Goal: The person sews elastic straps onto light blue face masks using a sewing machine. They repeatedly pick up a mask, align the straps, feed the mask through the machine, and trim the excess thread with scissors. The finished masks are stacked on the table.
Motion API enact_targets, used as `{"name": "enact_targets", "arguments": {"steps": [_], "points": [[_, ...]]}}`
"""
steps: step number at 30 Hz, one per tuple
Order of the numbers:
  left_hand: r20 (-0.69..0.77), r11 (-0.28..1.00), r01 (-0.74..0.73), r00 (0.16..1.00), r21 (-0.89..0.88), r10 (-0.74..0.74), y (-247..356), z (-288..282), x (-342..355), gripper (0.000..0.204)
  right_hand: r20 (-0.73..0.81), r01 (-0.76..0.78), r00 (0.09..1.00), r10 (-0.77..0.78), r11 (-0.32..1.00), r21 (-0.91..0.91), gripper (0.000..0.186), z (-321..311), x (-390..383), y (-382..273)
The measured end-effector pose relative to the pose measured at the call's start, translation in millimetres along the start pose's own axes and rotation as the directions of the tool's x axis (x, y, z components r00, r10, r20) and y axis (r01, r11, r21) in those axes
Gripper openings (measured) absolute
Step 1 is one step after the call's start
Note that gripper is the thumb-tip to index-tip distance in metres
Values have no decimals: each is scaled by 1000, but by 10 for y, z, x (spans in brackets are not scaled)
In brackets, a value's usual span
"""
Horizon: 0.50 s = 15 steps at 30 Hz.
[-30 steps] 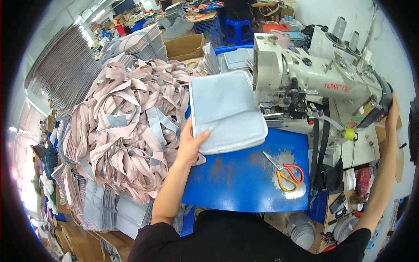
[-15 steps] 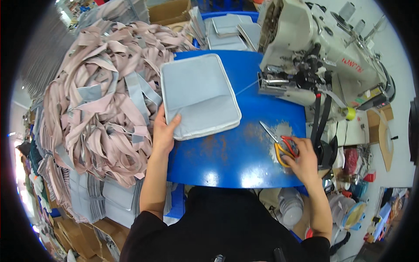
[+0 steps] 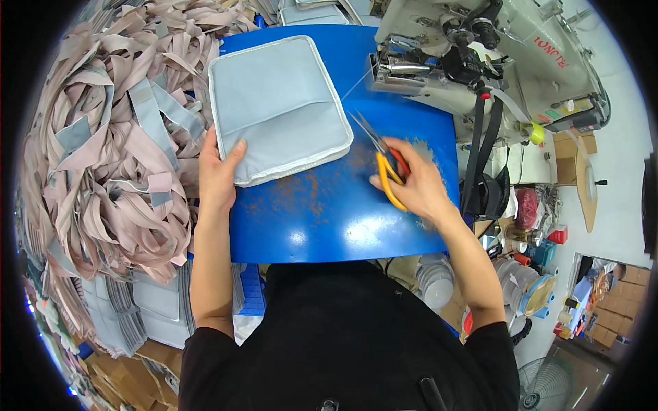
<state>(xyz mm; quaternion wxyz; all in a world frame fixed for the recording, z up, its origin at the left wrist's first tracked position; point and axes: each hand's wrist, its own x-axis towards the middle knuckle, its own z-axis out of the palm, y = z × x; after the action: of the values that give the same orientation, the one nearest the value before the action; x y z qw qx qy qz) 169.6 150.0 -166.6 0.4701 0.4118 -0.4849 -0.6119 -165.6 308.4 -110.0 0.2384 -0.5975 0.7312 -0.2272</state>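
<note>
My left hand (image 3: 218, 172) grips a light grey-blue fabric panel (image 3: 277, 85) by its near left corner, thumb on top. The panel is rectangular with rounded corners, a white bound edge and a fold or seam across its face. A thin thread (image 3: 354, 86) runs between its right edge and the sewing machine (image 3: 411, 68). In my right hand (image 3: 423, 183) is a pair of scissors (image 3: 381, 162) with one yellow and one red handle. Their blades point up and left, close to the panel's right edge; the fingers partly cover the handles.
Under my hands lies a blue worktable (image 3: 329, 222) with brown worn marks. A big tangled heap of pink and grey fabric strips (image 3: 130, 137) rises at the left, above stacked grey panels (image 3: 156, 298). Clear round plastic containers (image 3: 436, 282) sit below the table's right side.
The scissors have been lifted off the table's right side and moved left toward the panel's edge. My view has shifted, so the table and machine appear higher in the picture.
</note>
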Motion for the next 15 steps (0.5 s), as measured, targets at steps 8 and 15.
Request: {"name": "enact_targets", "arguments": {"steps": [8,15], "points": [[53,999,12,998,29,-14,102,28,11,60,-142,-2,990,22,990,144,61,257,445,126],[59,983,-92,995,160,84,80,315,292,65,-296,-36,953,62,995,92,63,264,-344,481]]}}
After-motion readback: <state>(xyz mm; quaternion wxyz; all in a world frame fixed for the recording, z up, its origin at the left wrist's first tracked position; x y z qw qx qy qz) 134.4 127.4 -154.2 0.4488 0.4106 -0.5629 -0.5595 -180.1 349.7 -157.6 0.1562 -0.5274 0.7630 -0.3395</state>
